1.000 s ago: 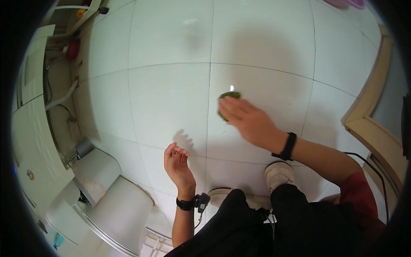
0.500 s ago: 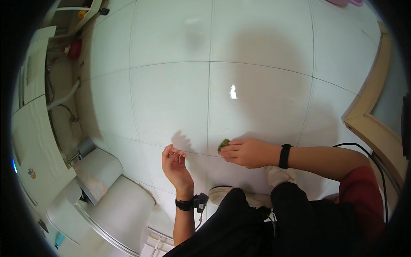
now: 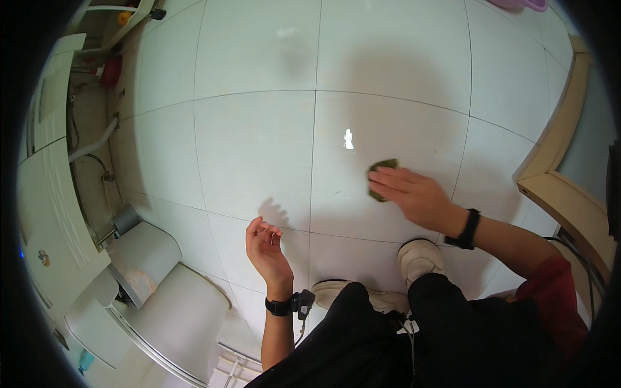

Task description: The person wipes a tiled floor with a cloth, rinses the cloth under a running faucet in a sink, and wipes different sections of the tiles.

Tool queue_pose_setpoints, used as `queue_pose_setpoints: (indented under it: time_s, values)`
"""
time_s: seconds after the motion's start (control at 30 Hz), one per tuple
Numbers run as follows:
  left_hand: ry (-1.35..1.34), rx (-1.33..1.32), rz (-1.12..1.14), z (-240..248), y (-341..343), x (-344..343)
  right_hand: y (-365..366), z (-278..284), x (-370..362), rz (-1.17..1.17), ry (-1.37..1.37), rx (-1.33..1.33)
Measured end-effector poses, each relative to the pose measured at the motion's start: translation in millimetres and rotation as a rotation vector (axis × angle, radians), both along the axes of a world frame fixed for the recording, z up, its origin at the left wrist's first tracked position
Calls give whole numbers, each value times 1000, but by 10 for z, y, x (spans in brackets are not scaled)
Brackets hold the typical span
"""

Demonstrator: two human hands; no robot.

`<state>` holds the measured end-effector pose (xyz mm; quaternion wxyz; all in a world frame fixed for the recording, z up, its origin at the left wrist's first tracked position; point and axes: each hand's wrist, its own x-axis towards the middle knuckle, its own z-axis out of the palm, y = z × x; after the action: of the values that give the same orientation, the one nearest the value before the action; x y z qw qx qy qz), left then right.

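A dark green scouring pad (image 3: 385, 182) lies beneath the fingers of my right hand (image 3: 417, 197), pressed against the white tiled floor (image 3: 252, 142). The fingers are stretched over it and cover part of the pad. My left hand (image 3: 266, 249) is raised a little above the floor, palm turned up. Its fingers are loosely bent and apart, with nothing in them. A black band (image 3: 279, 307) with a small device circles the left wrist. Another black band (image 3: 467, 229) is on the right wrist.
My white shoes (image 3: 419, 257) stand just below the hands. On the left are pale cabinets (image 3: 58, 226) with exposed pipes and a grey bin (image 3: 145, 255). A wooden frame (image 3: 550, 155) borders the right side. Part of a purple basin (image 3: 535, 5) shows at the top right.
My right hand has moved the scouring pad across the tile, away from me and to the right. The left hand has hardly moved.
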<state>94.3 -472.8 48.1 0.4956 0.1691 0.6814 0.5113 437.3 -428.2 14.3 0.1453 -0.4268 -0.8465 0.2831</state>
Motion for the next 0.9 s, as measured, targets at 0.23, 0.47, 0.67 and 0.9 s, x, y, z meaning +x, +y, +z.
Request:
queue_pose_setpoints:
  time_s: [0.23, 0.47, 0.67, 0.9]
  values:
    - [43, 10, 47, -11, 66, -28, -17, -282, -1407, 323, 302, -93]
    - [54, 21, 52, -33, 170, -86, -255, -412, -922, 549, 371, -51]
    - [43, -39, 81, -60, 180, -50, -294, -257, -110, 632, 183, -257]
    - [50, -31, 51, -52, 172, -74, -287, 107, 721, 565, 46, -359]
